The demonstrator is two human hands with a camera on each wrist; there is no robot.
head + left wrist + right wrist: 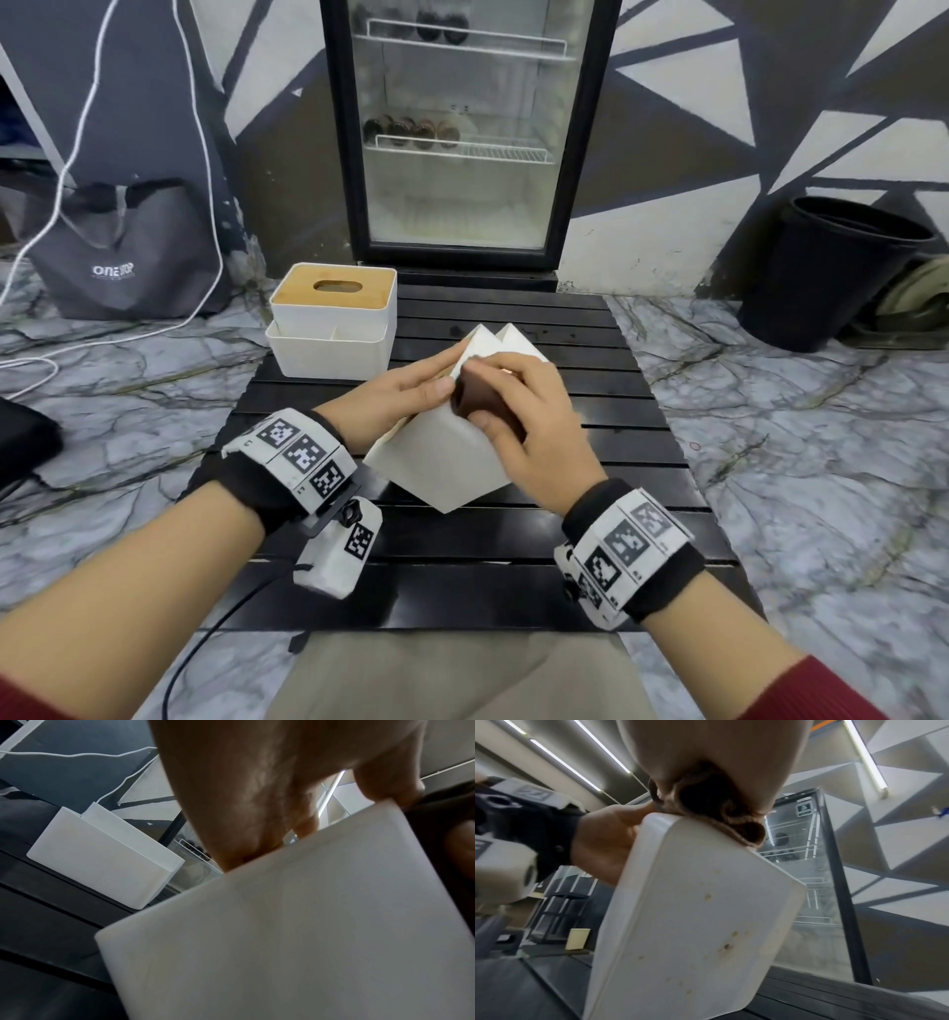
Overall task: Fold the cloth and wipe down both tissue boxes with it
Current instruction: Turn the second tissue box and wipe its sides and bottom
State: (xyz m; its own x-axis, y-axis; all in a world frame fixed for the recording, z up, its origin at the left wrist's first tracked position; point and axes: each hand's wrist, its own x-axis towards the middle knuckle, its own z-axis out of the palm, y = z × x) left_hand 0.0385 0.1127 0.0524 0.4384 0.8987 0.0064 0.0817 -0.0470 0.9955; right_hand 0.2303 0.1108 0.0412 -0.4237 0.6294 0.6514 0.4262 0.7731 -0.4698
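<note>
Cloth [475, 398] bunched in my right hand [524, 411], rubbing tilted box [452, 462] mid-tabletop; left hand [405, 385] flat, steadying it. Second box [334, 318], far-left corner, looks pending.

Two white tissue boxes and a brown cloth on the black slatted table [642, 426]

The plain white plastic tissue box [441, 462] is tipped on edge mid-table, its underside speckled with spots. The bunched brown cloth [475, 398] presses against its upper corner. The second white tissue box with a bamboo lid [334, 318] stands upright at the far-left corner.
</note>
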